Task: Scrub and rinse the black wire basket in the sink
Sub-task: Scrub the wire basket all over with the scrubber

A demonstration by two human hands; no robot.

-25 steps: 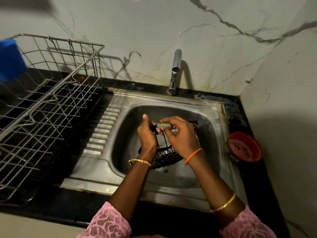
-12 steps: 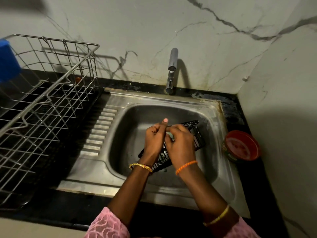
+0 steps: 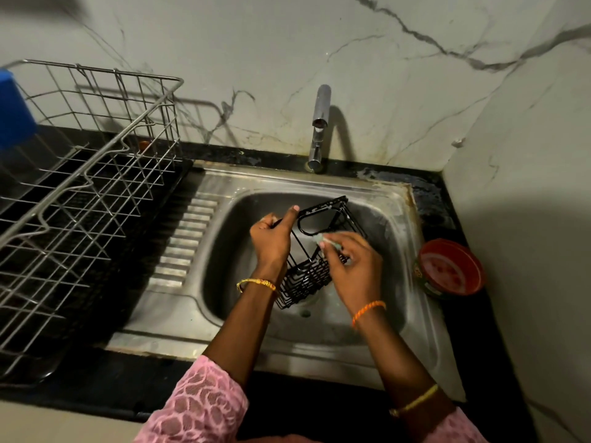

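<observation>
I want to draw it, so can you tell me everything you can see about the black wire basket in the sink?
The black wire basket is a small, tall box of thin dark wires with a solid black rim around its rounded opening. It looks like coated metal. It is tilted inside the steel sink, opening facing the wall. The left hand grips its rim, thumb up. The right hand presses a pale green scrubber against its side.

Black wire basket [image 3: 315,251], steel-grey sink [image 3: 319,350], red bowl [image 3: 451,266], pink lace-patterned sleeves [image 3: 198,407], grey-veined white wall [image 3: 383,75].
</observation>
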